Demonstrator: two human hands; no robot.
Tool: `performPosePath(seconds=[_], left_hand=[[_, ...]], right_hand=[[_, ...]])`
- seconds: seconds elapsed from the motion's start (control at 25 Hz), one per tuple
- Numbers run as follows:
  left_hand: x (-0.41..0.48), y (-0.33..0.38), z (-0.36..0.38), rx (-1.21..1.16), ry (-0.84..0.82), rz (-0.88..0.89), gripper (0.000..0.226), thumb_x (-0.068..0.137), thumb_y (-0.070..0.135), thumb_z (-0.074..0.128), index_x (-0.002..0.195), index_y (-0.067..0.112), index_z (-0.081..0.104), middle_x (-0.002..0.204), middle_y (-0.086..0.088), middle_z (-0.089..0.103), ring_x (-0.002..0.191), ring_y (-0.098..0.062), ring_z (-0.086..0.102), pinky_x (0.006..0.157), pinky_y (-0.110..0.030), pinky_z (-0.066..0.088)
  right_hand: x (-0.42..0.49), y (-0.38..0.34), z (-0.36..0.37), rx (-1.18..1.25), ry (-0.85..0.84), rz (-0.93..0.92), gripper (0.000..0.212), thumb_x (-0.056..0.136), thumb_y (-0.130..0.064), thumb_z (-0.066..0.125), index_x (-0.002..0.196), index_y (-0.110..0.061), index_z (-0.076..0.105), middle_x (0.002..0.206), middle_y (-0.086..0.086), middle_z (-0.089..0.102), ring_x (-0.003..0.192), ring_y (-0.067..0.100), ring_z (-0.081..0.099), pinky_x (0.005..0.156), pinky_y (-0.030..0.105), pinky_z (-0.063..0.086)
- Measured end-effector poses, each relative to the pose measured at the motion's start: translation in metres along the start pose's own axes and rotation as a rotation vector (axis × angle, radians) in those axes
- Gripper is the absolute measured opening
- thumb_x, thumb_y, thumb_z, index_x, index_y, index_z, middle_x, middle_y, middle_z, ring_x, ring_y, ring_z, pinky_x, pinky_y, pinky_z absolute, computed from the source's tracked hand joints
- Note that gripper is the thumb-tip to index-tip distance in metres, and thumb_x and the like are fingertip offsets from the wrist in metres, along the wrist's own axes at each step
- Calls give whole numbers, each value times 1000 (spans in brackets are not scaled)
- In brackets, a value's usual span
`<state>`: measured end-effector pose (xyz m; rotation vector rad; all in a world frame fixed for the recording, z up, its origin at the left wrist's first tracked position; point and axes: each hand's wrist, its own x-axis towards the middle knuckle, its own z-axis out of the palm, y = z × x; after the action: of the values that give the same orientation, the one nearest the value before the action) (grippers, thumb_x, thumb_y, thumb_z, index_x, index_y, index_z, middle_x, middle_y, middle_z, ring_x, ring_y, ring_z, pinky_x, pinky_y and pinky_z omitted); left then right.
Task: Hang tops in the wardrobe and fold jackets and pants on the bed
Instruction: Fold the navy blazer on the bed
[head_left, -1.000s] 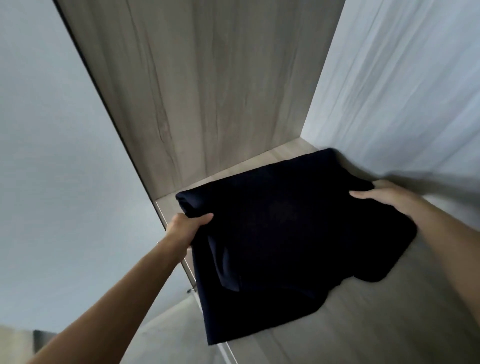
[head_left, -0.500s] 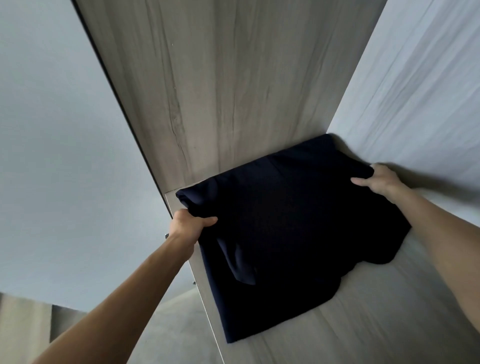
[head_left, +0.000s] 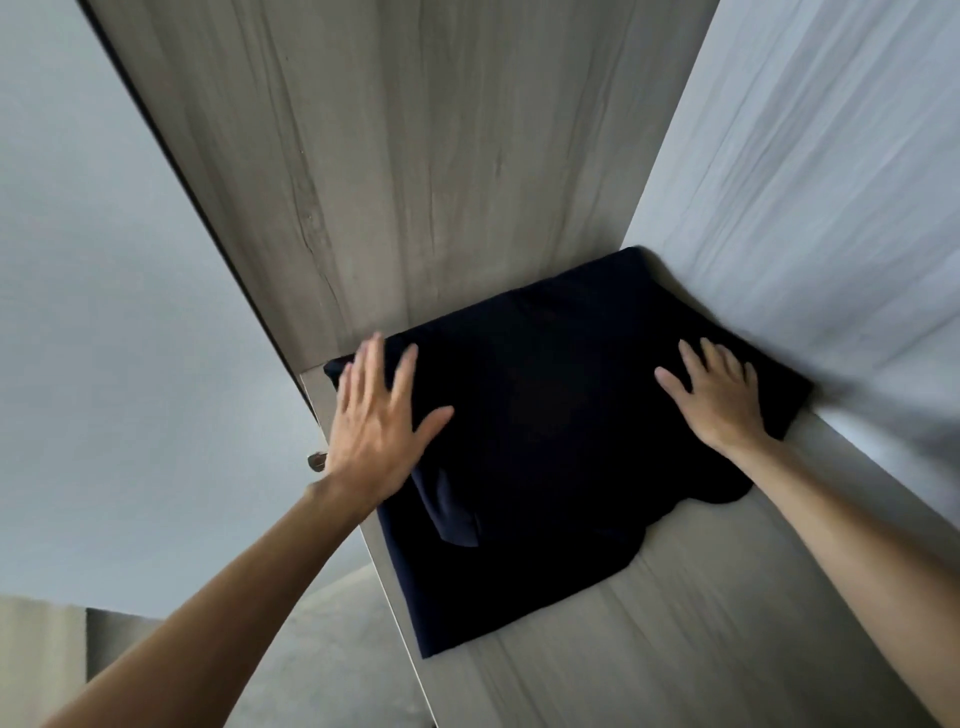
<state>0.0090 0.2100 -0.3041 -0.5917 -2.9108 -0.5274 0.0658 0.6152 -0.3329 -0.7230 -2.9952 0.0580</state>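
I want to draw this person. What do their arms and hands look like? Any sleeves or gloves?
The left arm and right arm are bare as far as the picture reaches, no sleeves. The left hand and right hand have no gloves, and I see no rings, watch or bracelet. The left hand is a bit blurred, so tiny details could hide.

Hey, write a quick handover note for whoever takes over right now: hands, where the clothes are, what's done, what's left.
Left hand: open, fingers spread, at the left edge of the dark folded garment; blur hides contact.
Right hand: flat on its right side.
Garment lies on the wardrobe shelf, against the back corner.
Done: garment placed.
Left: withdraw hands; no other clothes in view.
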Motion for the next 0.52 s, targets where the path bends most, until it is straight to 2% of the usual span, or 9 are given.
performPosePath(seconds=[0.08,0.12,0.2,0.28,0.4,0.48,0.52], left_hand=[[-6,-2,20,99,-178,34,87,92,74,11,158,19,12,165,-18,4,153,-30,-4,124,-47,2],[-9,-4,27,129,-212,22,88,89,74,4,159,20,10,165,-17,4,153,-29,-5,124,-47,0],[-10,-5,27,160,-226,27,86,91,73,2,159,21,10,165,-18,5,153,-29,-4,123,-47,-3],[-7,-5,21,196,-255,53,83,92,71,10,159,21,11,164,-17,7,153,-30,-1,123,-47,-3],[2,-5,15,238,-234,67,80,93,71,21,151,17,34,155,-20,32,148,-35,23,121,-49,10],[12,-3,12,238,-166,84,80,92,73,20,132,13,54,134,-20,52,129,-38,46,114,-50,26],[18,-3,11,231,-118,101,80,91,72,20,126,12,58,128,-20,55,122,-39,51,110,-50,31]], right_hand=[[4,3,0,15,-118,18,72,97,-64,22,156,-22,25,163,9,21,150,27,14,120,52,10],[7,1,-5,1,-148,24,73,97,-65,21,157,-23,22,164,8,19,150,27,12,121,52,8],[5,-10,-18,-43,-152,43,73,97,-64,19,156,-21,25,164,9,18,151,27,12,121,54,5],[-18,-31,-25,-18,-37,-61,74,96,-66,20,150,-18,38,161,12,26,149,30,20,120,53,9],[-88,-77,-12,24,-72,-326,85,91,-71,14,148,-16,42,157,12,34,147,31,28,119,47,21],[-102,-88,-10,18,-11,-314,78,94,-66,16,138,-13,54,145,11,52,137,29,44,114,43,33],[-93,-93,-17,42,28,-274,73,96,-63,19,131,-14,59,135,8,60,129,26,52,109,40,38]])
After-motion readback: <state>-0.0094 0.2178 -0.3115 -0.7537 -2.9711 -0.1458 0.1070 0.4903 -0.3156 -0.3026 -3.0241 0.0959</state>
